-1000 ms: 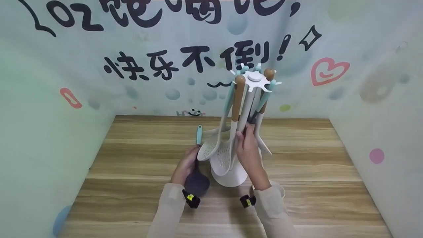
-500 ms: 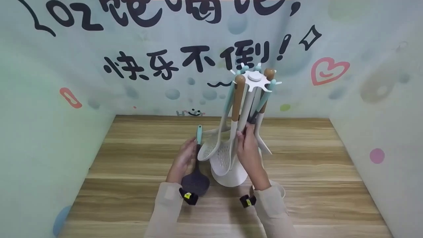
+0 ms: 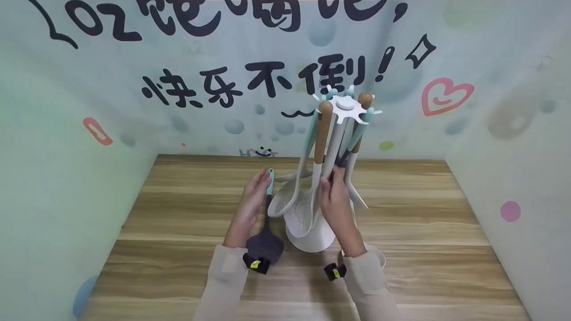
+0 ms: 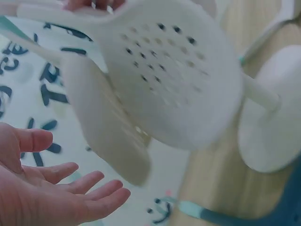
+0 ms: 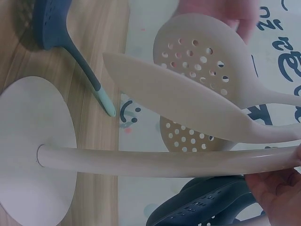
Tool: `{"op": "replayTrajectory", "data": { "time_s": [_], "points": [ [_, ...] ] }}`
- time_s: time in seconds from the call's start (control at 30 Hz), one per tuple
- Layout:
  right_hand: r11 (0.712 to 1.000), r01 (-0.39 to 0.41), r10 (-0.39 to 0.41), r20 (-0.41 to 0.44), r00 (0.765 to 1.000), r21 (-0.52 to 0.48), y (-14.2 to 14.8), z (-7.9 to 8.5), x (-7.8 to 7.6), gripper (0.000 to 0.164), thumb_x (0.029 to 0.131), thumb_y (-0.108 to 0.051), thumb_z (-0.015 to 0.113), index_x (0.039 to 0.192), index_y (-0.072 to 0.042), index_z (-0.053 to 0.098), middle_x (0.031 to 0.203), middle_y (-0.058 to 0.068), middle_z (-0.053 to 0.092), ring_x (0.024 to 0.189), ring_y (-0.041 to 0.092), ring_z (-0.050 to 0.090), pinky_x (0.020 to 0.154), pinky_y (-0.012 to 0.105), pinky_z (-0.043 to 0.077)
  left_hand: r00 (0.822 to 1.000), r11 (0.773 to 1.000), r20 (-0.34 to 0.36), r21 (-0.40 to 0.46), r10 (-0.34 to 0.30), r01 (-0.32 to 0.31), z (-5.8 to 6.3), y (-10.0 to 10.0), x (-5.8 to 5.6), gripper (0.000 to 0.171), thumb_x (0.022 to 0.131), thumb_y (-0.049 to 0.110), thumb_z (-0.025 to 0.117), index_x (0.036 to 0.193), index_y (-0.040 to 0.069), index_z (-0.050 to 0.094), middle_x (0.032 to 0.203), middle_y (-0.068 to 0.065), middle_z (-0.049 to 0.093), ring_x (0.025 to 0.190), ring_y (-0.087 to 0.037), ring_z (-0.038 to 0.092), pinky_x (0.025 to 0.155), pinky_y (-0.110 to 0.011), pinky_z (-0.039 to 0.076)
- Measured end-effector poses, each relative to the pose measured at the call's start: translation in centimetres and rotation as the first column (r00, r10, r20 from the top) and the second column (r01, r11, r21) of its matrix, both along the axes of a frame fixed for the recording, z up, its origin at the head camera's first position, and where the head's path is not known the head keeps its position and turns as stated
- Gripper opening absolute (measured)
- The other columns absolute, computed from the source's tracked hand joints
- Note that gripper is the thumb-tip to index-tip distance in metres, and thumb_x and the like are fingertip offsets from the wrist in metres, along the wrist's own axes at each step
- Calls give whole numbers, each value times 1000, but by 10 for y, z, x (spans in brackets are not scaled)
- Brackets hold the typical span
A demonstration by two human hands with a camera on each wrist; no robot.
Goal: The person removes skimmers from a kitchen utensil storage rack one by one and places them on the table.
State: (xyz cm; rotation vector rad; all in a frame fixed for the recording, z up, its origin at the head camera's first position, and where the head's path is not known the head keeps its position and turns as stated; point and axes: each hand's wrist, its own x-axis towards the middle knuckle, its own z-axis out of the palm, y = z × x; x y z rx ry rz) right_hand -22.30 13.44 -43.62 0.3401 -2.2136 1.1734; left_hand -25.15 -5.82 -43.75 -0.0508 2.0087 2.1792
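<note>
A white utensil stand (image 3: 311,240) rises from the table, hung with several pale slotted spoons and other utensils; some have brown handles (image 3: 322,133), others teal. My right hand (image 3: 337,203) holds the stand's pole (image 5: 164,162) partway up, its fingers (image 5: 277,190) against the pole in the right wrist view. To the left, my left hand (image 3: 252,200) is raised with nothing in it, fingers spread and palm bare in the left wrist view. Beside it a dark slotted skimmer (image 3: 265,247) with a teal handle end lies on the table. The pale skimmer (image 4: 174,80) hangs near this hand.
Part of a pale round rim (image 3: 382,257) shows on the table beneath my right wrist. Behind the wooden tabletop (image 3: 192,209) stands a printed backdrop (image 3: 214,89), with pale walls on both sides. Dark utensils (image 5: 202,202) also hang on the stand.
My left hand has let go of the dark skimmer and moved up and away from its handle, fingers straightening. The right hand and the stand have stayed in place.
</note>
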Motion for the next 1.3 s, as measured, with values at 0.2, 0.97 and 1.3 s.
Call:
{"op": "replayTrajectory", "data": {
  "time_s": [0.2,0.97,1.3],
  "points": [
    [1000,3,-3,-5,1000,6,-1,0,0,49,96,-38,34,122,4,38,95,17,49,83,25,51,74,42,45,995,996,-96,83,-32,40,27,8,15,51,98,19,43,146,9,28,149,-14,32,135,-30,33,109,-49,27],
    [1000,-8,8,39,999,-9,0,2,-1,31,98,-13,42,123,6,38,99,19,56,86,25,54,76,41,46,851,983,-497,-28,-169,179,69,49,62,51,95,9,48,142,2,30,136,-18,43,123,-32,45,102,-37,40],
    [1000,3,-3,3,1000,0,0,1,-1,29,98,-9,43,123,5,39,110,22,54,98,29,56,84,44,46,825,973,-519,-164,-223,160,52,65,50,54,96,11,50,144,-1,27,139,-20,42,126,-29,46,103,-39,39]
  ]
}}
